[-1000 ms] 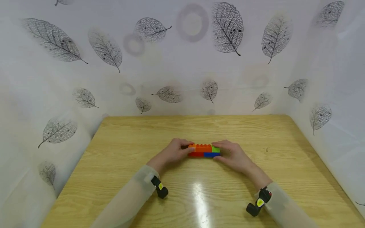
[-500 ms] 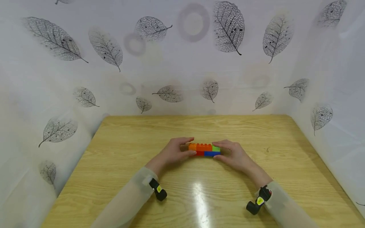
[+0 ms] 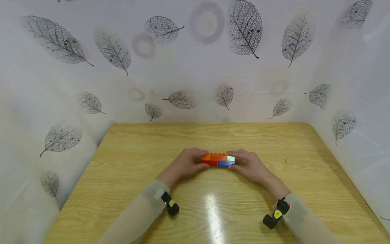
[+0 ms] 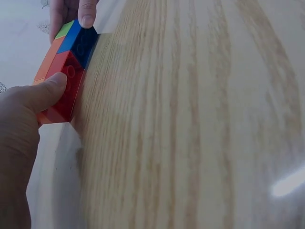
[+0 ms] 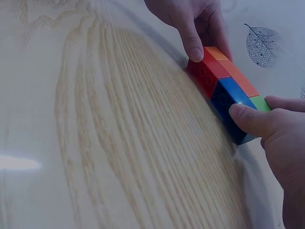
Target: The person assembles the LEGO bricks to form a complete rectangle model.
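A two-layer bar of joined toy building bricks (image 3: 217, 158) is held between both hands near the middle of the table. Its studded upper layer has light orange, orange-red and green (image 5: 259, 103) bricks; below are a red brick (image 5: 206, 75) and a blue brick (image 5: 226, 101). The left hand (image 3: 188, 162) pinches the red and light orange end, thumb on the red brick. At the green and blue end, the right hand (image 3: 248, 164) grips with its thumb on the blue brick. Hollow undersides of the red and blue bricks show in the left wrist view, so the bar is tilted.
The wooden table (image 3: 146, 142) has a light glare streak in front of the hands. A white leaf-printed sheet (image 3: 195, 67) hangs behind and along both sides. Small black cameras (image 3: 172, 206) are strapped to both wrists.
The left hand's fingers opened off the brick bar half a second ago and now pinch its end again. The bar has tilted slightly. The right hand keeps its hold.
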Available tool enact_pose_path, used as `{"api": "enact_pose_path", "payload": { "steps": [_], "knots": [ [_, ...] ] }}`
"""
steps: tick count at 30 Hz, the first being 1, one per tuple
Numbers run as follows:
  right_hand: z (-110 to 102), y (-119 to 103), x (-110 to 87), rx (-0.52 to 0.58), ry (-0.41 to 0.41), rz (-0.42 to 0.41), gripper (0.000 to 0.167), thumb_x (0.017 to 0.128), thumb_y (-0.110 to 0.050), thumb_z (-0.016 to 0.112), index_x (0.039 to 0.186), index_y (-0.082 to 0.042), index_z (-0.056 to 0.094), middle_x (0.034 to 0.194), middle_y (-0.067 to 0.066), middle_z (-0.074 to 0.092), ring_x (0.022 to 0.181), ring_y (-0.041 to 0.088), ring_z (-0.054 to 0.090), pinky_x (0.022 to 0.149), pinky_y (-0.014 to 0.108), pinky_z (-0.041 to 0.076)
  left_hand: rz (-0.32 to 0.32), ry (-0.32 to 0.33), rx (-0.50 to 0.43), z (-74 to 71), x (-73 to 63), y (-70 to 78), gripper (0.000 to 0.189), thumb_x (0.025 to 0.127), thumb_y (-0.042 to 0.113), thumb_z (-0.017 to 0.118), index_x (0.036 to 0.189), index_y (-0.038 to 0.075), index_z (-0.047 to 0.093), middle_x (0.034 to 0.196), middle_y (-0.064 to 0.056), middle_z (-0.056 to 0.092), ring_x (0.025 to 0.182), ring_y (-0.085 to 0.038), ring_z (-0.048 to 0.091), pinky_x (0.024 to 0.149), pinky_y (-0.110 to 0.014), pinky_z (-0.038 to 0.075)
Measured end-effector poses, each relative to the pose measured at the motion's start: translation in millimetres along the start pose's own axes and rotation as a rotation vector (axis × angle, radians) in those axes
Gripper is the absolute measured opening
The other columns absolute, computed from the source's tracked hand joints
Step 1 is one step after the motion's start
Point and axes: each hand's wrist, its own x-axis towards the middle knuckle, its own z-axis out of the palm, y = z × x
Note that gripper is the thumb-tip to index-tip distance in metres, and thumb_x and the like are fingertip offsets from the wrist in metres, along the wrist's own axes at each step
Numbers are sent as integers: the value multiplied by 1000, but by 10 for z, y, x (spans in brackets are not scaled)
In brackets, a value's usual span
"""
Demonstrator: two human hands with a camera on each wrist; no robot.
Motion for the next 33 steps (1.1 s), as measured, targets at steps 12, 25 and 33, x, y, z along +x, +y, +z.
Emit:
{"api": "enact_pose_path", "payload": {
  "steps": [12, 25, 33],
  "knots": [
    [-22, 52, 44, 27, -37, 24, 52, 90, -14, 87, 138, -5, 70, 137, 9, 69, 127, 32, 64, 108, 53, 48, -63, -52, -18, -29, 69, 9, 54, 97, 38, 79, 144, 14, 67, 140, 1, 67, 130, -17, 61, 111, -38, 46],
    [-95, 36, 143, 102, -123, 242, 47, 94, -24, 85, 138, -14, 73, 138, 6, 69, 135, 32, 58, 112, 52, 45, -128, -62, -138, -42, 118, -43, 48, 97, 36, 81, 141, 19, 71, 134, 4, 70, 127, -13, 63, 108, -37, 49],
    [-130, 59, 198, 135, -165, 280, 47, 93, -23, 85, 138, -12, 72, 138, 11, 68, 135, 34, 58, 112, 50, 44, -160, -68, -162, -53, 158, -65, 47, 96, 37, 81, 138, 16, 73, 130, 2, 73, 120, -9, 66, 104, -32, 51]
  ]
}}
